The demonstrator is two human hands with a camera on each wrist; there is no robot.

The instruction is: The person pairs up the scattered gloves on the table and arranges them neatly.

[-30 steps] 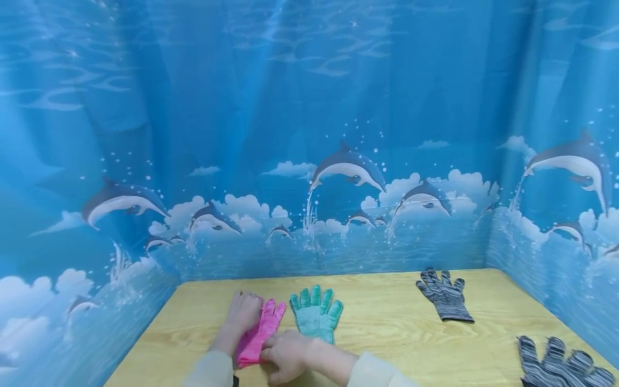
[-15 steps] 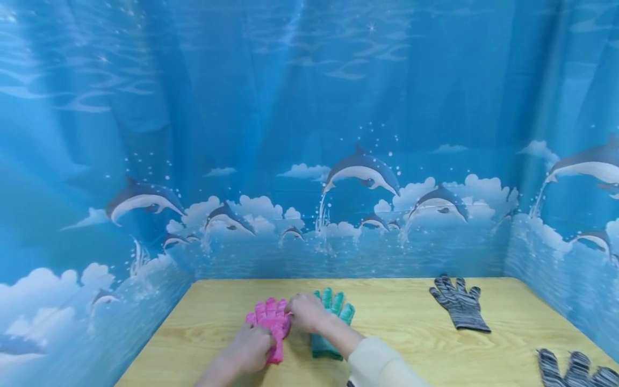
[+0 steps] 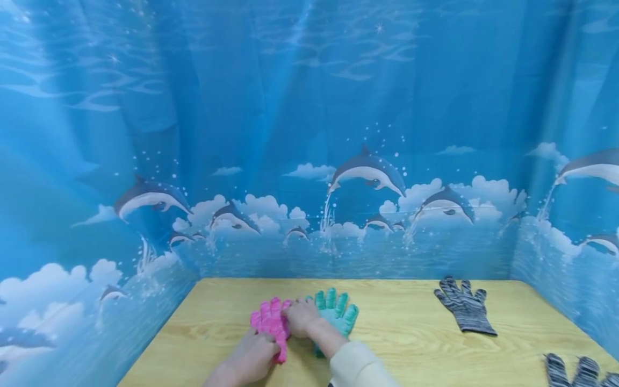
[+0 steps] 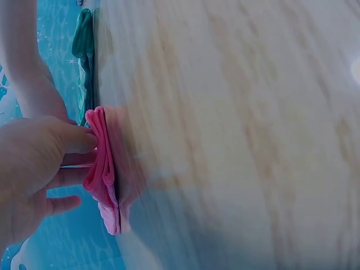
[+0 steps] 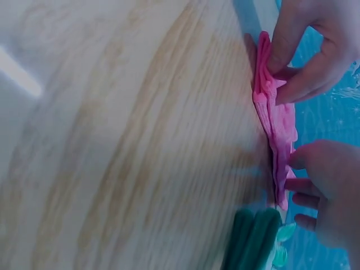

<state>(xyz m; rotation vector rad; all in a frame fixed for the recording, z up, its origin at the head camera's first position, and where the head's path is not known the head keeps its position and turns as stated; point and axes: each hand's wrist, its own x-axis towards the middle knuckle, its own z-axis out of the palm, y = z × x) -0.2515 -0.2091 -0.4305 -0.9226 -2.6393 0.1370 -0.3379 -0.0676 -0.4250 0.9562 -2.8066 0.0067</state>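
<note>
A pink knit glove (image 3: 271, 319) lies palm-down or palm-up on the wooden table, its fingers spread toward the back. My left hand (image 3: 252, 355) pinches its cuff, which is bunched between thumb and fingers in the left wrist view. At the glove's right edge, near its fingers, my right hand (image 3: 303, 317) holds the knit with its fingertips; the right wrist view shows those fingertips (image 5: 297, 160) against the pink edge. Right beside it lies a green glove (image 3: 338, 312), partly hidden behind my right hand and forearm.
A black-and-grey knit glove (image 3: 466, 309) lies at the back right of the table (image 3: 401, 344). Another grey glove (image 3: 585, 372) is cut off at the lower right. Blue dolphin-print curtains (image 3: 271, 161) enclose the back and sides.
My left hand has moved from the pink glove's left side down to its cuff. My right hand has gone from the cuff up to the right edge. The glove's fingers now fan wider.
</note>
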